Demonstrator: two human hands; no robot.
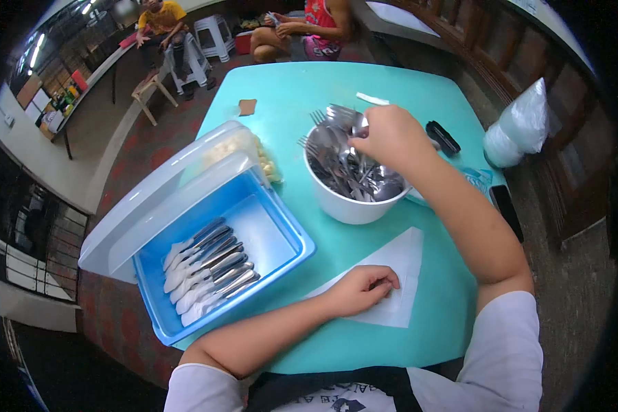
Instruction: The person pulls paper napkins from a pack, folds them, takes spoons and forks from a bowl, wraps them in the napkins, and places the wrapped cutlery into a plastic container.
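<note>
My right hand (391, 137) reaches over the rim of a white bucket (353, 211). Its fingers are closed on a piece of cutlery (359, 124); whether that is a spoon or a fork I cannot tell. Many metal forks and spoons (343, 158) fill the bucket, some standing with their heads up. On a white folded napkin (398, 309) rests my left hand (364, 292), fingers curled in and nothing visible in them. To its left, a blue plastic box (292, 240) holds several cutlery sets (209, 268), their ends wrapped in white paper.
The box's clear lid (165, 199) stands tilted open. A bag of pale pieces (266, 161) lies behind it. A black object (443, 137), phone (506, 211) and plastic-wrapped bundle (522, 130) are at the right. Two people sit beyond the green table (419, 79).
</note>
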